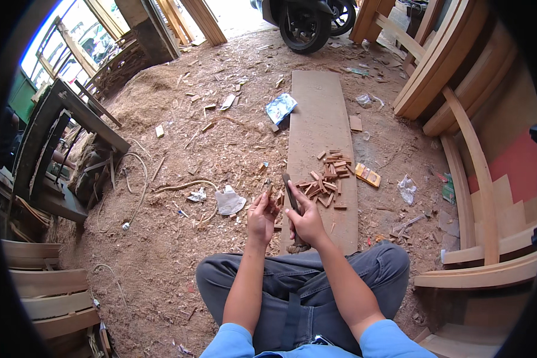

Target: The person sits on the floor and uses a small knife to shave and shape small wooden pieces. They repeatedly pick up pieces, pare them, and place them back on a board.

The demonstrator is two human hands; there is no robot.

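My left hand (262, 219) is raised over my crossed legs, its fingers pinching a small wooden block (270, 190). Close beside it, my right hand (307, 222) is wrapped around a long dark file (290, 196). The tool's narrow end points away from me, and its thicker brown handle (298, 246) shows below the hand. The file and the block look apart. Just beyond my right hand, a loose pile of small reddish-brown wooden blocks (328, 179) lies on a long flat board (317, 113).
Wood shavings and scraps cover the floor. A yellow packet (367, 175) lies right of the board, a blue-white packet (281, 108) left of it. A cable (142, 185) and a pale cloth-like piece (230, 201) lie leftward. Wooden frames (486, 179) stand right; a motorbike wheel (304, 30) is ahead.
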